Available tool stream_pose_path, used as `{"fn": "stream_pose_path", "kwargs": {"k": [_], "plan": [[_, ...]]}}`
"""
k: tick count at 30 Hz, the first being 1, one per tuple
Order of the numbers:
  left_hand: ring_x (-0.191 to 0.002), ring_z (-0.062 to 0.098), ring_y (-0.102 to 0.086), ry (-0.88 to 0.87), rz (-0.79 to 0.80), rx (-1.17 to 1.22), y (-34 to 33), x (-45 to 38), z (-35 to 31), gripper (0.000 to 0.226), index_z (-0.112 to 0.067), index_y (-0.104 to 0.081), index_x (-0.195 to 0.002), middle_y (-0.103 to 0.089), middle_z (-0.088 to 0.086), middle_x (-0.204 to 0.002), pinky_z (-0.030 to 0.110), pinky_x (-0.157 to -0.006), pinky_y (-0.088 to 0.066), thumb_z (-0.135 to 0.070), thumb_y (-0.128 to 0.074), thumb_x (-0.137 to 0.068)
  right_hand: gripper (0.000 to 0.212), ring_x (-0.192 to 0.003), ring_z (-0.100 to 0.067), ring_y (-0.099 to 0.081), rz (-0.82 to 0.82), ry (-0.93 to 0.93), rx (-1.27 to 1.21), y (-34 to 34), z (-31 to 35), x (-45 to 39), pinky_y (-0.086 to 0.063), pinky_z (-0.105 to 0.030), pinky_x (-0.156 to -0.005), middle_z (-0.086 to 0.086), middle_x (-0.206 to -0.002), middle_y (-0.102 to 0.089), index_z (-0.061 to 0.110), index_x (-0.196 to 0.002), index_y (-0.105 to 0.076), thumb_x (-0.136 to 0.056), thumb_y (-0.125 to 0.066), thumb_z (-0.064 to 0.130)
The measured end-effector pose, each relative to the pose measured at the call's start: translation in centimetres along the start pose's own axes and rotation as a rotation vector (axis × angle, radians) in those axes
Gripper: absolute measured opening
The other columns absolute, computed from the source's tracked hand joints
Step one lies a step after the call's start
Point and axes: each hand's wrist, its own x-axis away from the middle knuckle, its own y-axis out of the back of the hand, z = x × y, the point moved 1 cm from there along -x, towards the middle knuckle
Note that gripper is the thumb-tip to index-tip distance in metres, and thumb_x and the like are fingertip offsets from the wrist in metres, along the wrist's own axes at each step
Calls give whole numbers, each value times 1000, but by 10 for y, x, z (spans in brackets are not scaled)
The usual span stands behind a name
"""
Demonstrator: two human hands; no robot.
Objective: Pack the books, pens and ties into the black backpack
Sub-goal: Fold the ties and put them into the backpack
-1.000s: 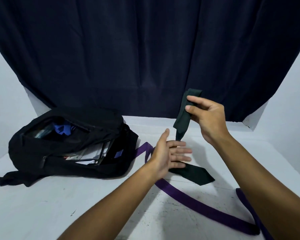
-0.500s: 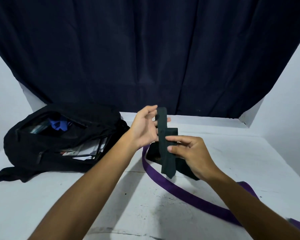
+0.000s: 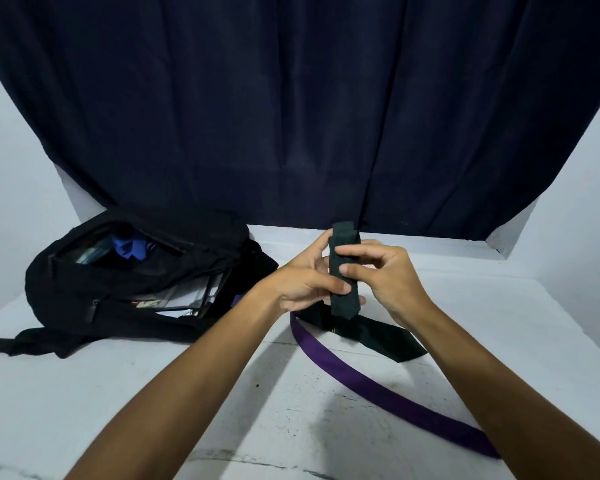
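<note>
Currently both hands gripping folded dark green tie (image 3: 343, 268) upright above white table (image 3: 84, 410): left hand (image 3: 302, 282) fingers curling round it, right hand (image 3: 385, 275) pinching front. Wide end trailing onto table, crossing purple tie (image 3: 378, 386). Black backpack (image 3: 125, 271) lying open at left, books (image 3: 184, 296) showing inside.

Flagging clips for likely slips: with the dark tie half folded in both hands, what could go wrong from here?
The dark tie is only partly folded; its wide end lies across the purple tie, so lifting may drag that along. The left hand and right hand pinch lightly, so the fold could spring open. The black backpack already looks full; papers might catch.
</note>
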Motion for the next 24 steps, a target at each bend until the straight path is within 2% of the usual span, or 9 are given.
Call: {"fn": "stream_pose_path", "kwargs": {"k": [4, 7, 8, 10, 12, 13, 16, 19, 24], "plan": [[-85, 31, -70, -7, 21, 1, 1, 1, 0, 87, -33, -37, -139, -49, 25, -122, 41, -71, -60, 22, -53, -73, 29, -85, -25, -70, 27, -88, -92, 1, 1, -1, -59, -34, -77, -13, -97, -72, 13, -95, -74, -80, -66, -10], [-96, 28, -67, 18, -27, -80, 4, 3, -3, 73, -33, -43, -138, -59, 15, -117, 42, -79, -56, 5, -64, -79, 31, -78, -21, -71, 56, -119, -131, 3, 6, -1, -59, -30, -68, -8, -88, -74, 12, -96, -72, -81, -63, -13], [-99, 26, -67, 35, -99, -132, 5, 2, -7, 59, -28, -49, -135, -65, 10, -113, 44, -81, -55, -9, -69, -83, 31, -76, -18, -71, 57, -112, -138, 5, 8, -2, -57, -27, -66, -5, -85, -74, 12, -96, -72, -81, -63, -14], [-93, 25, -68, 63, -383, -249, 11, -1, -15, 39, -16, -63, -118, -71, 8, -103, 40, -77, -56, -43, -63, -90, 31, -73, -13, -70, 65, -88, -128, 11, 15, -4, -57, -26, -67, 0, -79, -74, 14, -95, -72, -80, -64, -13], [-88, 23, -66, -24, -650, -273, 19, -6, -20, 43, -12, -67, -99, -72, 7, -96, 33, -73, -52, -51, -47, -97, 31, -72, -12, -68, 100, -71, -110, 17, 23, -7, -58, -27, -69, 1, -77, -73, 16, -93, -72, -80, -65, -11], [-92, 22, -64, -95, -671, -248, 19, -10, -20, 43, -13, -68, -96, -73, 5, -96, 34, -79, -49, -48, -43, -99, 31, -72, -11, -68, 120, -61, -114, 19, 28, -8, -57, -26, -68, 0, -78, -73, 16, -93, -72, -80, -65, -11], [-102, 23, -65, -174, -476, -97, 7, -20, -11, 49, -13, -68, -103, -72, 8, -101, 42, -98, -44, -52, -39, -95, 30, -75, -16, -69, 157, -23, -138, 22, 42, -16, -57, -29, -69, -4, -82, -74, 12, -96, -71, -80, -64, -12], [-107, 48, -60, -113, -333, 14, -11, -25, -2, 71, -2, -61, -120, -66, 27, -109, 55, -100, -42, -59, -35, -86, 29, -77, -19, -67, 116, 14, -120, 29, 54, -27, -56, -35, -73, -5, -82, -72, 12, -97, -71, -80, -64, -11], [-71, 33, -69, -64, -256, -47, -19, -19, 11, 62, -4, -62, -109, -72, 18, -86, 38, -78, -53, -55, -28, -97, 27, -74, -14, -69, -6, 53, -172, 43, 64, -44, -56, -27, -66, 0, -80, -73, 12, -97, -71, -82, -63, -9]]}}
